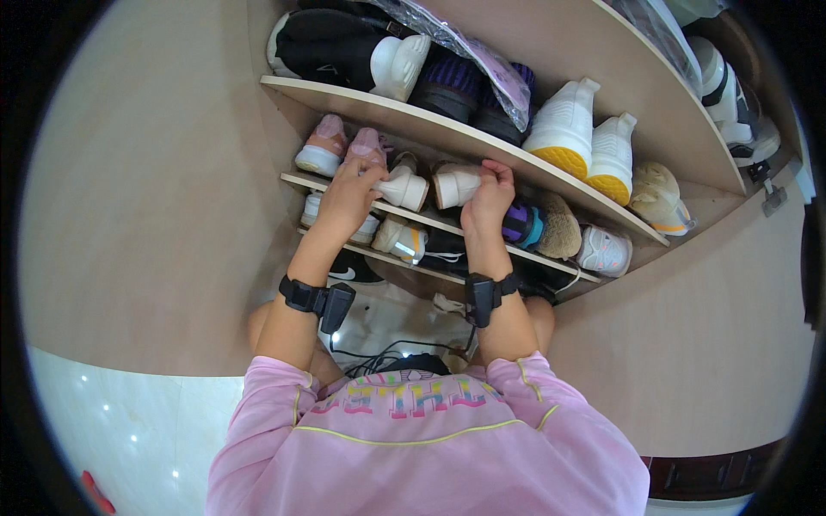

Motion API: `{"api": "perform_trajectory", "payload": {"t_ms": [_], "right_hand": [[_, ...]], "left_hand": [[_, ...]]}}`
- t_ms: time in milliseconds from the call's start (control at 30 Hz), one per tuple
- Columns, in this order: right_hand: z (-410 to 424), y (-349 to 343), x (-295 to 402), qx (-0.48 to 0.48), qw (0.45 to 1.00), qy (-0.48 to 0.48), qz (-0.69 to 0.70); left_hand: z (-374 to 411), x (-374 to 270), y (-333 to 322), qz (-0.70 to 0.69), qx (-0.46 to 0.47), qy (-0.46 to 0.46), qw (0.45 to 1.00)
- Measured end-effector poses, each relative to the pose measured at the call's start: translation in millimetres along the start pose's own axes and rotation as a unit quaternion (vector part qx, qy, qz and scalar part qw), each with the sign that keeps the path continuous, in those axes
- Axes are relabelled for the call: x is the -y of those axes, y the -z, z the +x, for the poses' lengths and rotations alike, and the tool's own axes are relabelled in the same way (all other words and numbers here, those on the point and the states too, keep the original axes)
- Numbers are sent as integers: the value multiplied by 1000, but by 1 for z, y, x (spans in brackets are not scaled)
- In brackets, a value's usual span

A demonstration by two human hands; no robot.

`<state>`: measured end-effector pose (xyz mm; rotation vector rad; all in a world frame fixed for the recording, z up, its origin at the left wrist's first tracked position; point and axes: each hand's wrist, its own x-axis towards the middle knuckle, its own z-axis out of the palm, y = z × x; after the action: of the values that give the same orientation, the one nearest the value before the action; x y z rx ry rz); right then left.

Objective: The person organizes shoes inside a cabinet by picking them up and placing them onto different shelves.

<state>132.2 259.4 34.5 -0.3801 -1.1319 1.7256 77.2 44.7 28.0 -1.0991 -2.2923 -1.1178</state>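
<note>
My left hand (350, 193) reaches into the middle shelf row and pinches the edge of a white-heeled shoe (406, 188) between thumb and fingers. To the right, my right hand (492, 193) grips the side of a matching white-heeled shoe (455, 186); its thumb is partly hidden. A small gap separates the two heels, which face me. Just left of them stand a pink shoe (366, 145), partly covered by my left hand, and another pink shoe (322, 143). A purple and turquoise shoe (521, 223) sits beside my right wrist.
Wooden shelf boards (452, 122) slant across the cabinet. Above stand black shoes (335, 48), white shoes with yellow soles (561, 129) and a plastic bag (490, 64). Fuzzy brown footwear (559, 226) and a pale sneaker (604, 250) sit right. Black cables (387, 351) hang near my lap.
</note>
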Motion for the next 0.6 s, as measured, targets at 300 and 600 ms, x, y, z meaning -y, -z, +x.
{"api": "perform_trajectory", "payload": {"t_ms": [300,600], "right_hand": [[-24,-6,27,28,998,31,50],[-37,17,30,178,838,224,-464]], "left_hand": [[-1,6,-8,26,-21,-44,998],[-1,11,-7,49,-26,-54,997]]}}
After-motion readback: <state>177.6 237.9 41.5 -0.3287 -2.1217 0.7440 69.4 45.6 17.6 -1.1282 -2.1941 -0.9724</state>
